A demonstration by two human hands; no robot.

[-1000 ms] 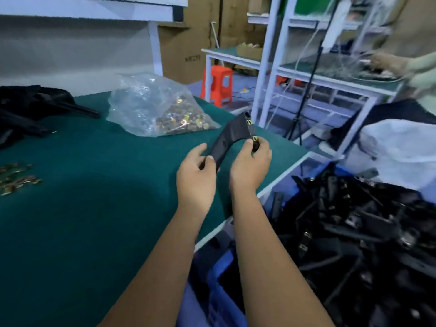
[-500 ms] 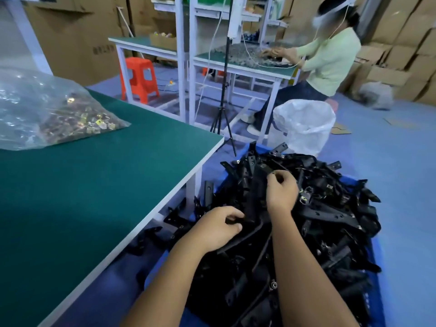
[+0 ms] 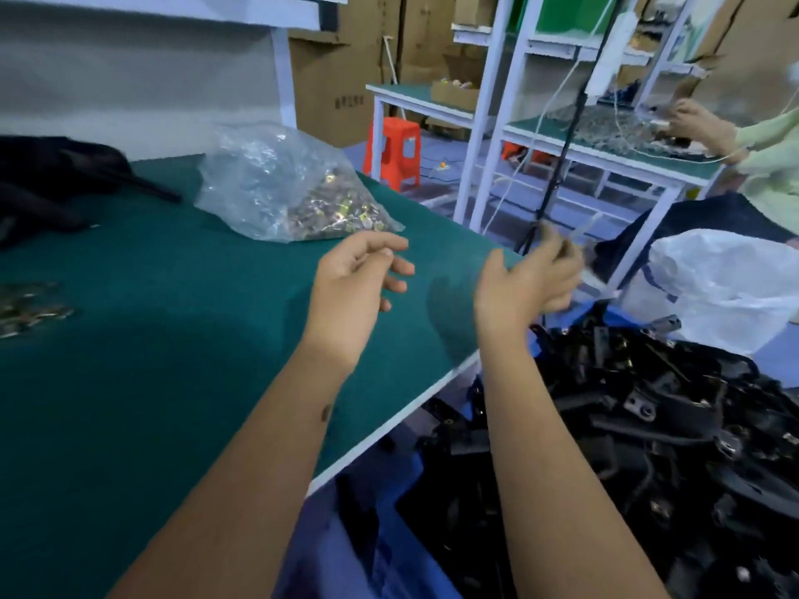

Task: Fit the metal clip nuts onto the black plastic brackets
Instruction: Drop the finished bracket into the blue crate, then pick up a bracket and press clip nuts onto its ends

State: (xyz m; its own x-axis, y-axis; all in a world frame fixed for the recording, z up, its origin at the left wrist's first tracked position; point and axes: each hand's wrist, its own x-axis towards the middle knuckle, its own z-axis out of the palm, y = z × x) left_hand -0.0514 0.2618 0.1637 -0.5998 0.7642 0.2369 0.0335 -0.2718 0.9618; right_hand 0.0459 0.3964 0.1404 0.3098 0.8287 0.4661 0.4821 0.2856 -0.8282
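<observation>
My left hand (image 3: 359, 283) hovers over the green table (image 3: 151, 382), fingers loosely curled and holding nothing. My right hand (image 3: 527, 283) is blurred above the table's right edge, fingers loosely bent, with nothing visible in it. A clear plastic bag of metal clip nuts (image 3: 294, 188) lies on the table beyond my left hand. A few loose clip nuts (image 3: 26, 309) sit at the table's left edge. A heap of black plastic brackets (image 3: 648, 425) with clips fitted fills a blue bin (image 3: 389, 542) below the table on the right.
More black brackets (image 3: 56, 179) are piled at the back left of the table. A white sack (image 3: 726, 287) stands beyond the bin. Another person (image 3: 735, 140) works at a far bench. An orange stool (image 3: 393, 149) and a tripod (image 3: 557, 166) stand in the aisle.
A second ago both hands held a bracket over the table. Then they reached down into the bracket heap. Now both are back up over the table, without a bracket.
</observation>
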